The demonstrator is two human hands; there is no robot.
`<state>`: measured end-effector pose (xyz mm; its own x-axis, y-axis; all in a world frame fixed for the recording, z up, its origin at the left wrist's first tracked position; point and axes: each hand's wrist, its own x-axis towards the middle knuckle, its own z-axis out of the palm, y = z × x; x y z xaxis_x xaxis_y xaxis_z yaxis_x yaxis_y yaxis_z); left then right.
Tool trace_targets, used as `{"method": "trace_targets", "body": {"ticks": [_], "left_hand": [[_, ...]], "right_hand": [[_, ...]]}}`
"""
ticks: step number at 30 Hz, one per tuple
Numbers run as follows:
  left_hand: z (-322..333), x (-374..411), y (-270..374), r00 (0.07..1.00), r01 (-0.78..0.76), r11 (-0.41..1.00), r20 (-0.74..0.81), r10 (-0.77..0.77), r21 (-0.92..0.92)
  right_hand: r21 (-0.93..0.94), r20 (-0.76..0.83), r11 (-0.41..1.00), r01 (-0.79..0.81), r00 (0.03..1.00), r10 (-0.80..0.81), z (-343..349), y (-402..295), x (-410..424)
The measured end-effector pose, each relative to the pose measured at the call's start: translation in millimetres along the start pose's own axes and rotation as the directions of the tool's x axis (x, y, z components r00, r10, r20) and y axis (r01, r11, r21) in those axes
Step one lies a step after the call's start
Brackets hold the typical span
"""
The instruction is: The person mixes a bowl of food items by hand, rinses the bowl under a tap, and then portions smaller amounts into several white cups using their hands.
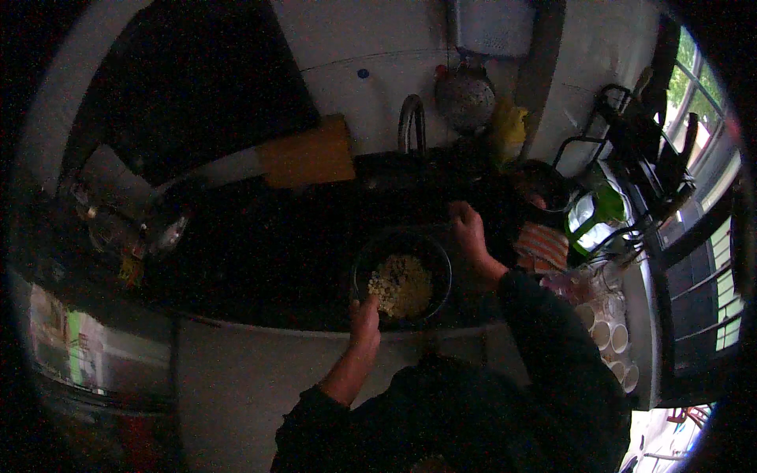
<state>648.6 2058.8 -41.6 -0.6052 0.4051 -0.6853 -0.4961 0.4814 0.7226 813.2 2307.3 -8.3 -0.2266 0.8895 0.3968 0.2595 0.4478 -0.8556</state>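
A round clear bowl (pixel 450 278) stands on the dark counter before me. Inside it lies food (pixel 408 290): small pale cubes at the left, yellowish crumbly or grainy pieces, and some darker bits on top. My left hand (pixel 365 324) grips the bowl's near-left rim, with the thumb over the edge by the pale cubes. Beyond the bowl's far right side, my right hand (pixel 467 227) is held with its fingers curled, apart from the bowl. Deep shadow hides whether anything is in those fingers.
A curved faucet (pixel 412 121) rises at the back, with a metal strainer (pixel 465 99) hanging behind it. Left of the faucet is a wooden board or block (pixel 307 152). At right are a striped cloth (pixel 541 245), several cups (pixel 602 336) and a black rack (pixel 630 139).
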Motion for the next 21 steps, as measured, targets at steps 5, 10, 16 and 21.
{"method": "trace_targets", "body": {"ticks": [5,10,16,21], "left_hand": [[40.2,-35.6,77.6,0.993,0.053,0.998,0.108,-0.056,0.027],[77.4,48.6,78.5,0.989,-0.050,0.999,0.137,0.050,0.002],[93.2,82.7,108.6,0.990,-0.104,0.994,0.098,0.100,0.032],[99.4,83.2,134.4,0.968,-0.190,0.981,0.174,0.181,0.039]], "right_hand": [[-0.245,0.093,0.970,0.016,0.996,0.007,21.3,33.9,87.6],[-0.473,0.228,0.808,0.350,0.935,-0.272,26.2,74.0,171.1],[-0.165,0.229,0.984,-0.072,0.967,0.109,25.6,-8.7,169.9],[0.035,0.296,0.993,0.109,0.948,-0.115,15.7,-21.8,155.7]]}}
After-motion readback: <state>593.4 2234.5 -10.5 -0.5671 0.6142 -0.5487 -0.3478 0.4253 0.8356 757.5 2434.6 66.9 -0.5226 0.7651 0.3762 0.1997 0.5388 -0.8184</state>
